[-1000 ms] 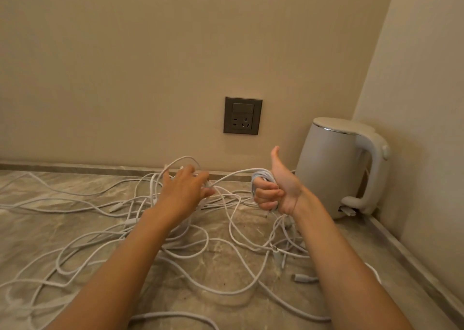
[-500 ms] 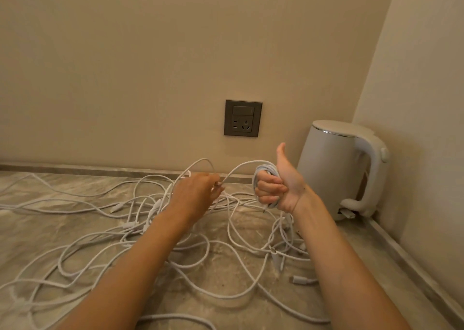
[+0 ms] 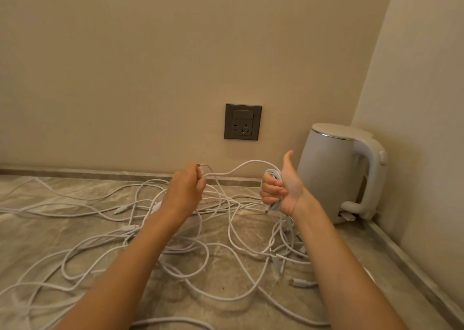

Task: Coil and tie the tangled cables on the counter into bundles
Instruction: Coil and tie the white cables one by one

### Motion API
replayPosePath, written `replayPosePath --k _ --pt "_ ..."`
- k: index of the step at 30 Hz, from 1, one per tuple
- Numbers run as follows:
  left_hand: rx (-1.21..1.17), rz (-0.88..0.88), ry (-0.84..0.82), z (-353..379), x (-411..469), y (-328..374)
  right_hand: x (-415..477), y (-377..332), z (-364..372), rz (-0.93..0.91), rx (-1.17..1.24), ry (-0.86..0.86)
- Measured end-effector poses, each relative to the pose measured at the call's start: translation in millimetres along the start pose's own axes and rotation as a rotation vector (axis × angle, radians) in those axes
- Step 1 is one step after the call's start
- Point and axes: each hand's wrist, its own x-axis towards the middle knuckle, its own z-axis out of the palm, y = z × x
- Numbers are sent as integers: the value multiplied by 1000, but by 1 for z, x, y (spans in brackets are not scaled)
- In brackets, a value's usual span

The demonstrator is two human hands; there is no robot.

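Cables, white and tangled, sprawl loose; right grip clenches a small coil, left grip pinches one end.

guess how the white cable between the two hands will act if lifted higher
Probably floppy: the cable bends in loose curves between the left hand and right hand, and coils tightly round the right fingers. Likely light, being thin. Apt to snag: it seems to run into the tangle on the counter, so other loops may drag along.
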Motion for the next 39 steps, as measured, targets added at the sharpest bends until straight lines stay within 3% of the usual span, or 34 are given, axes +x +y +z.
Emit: replayPosePath --k 4,6,10,14,16,19,23,27,35,39 --pt "106 136 194 -9 1 9 4 5 3 -2 -150 107" --pt "109 126 184 -18 0 18 4 6 4 -9 -195 156" --pt "86 -96 -72 -31 -3 41 4 6 9 -34 -261 202" --pt "-190 -334 -452 -36 4 54 1 4 9 -69 -255 232" --pt "11 -298 -462 -37 12 54 0 3 7 -82 -243 258" --pt "412 -112 -255 -35 22 54 -1 4 8 -79 -258 276" --pt "298 82 -238 -39 15 66 -1 6 13 -64 -303 264" --pt "439 341 -352 -27 9 78 -1 7 18 -10 -306 136" --pt "-219 355 -423 -16 5 60 -1 9 25 134 -186 -360" --pt "-295 276 -374 -14 -1 56 1 13 30 183 -95 -579"
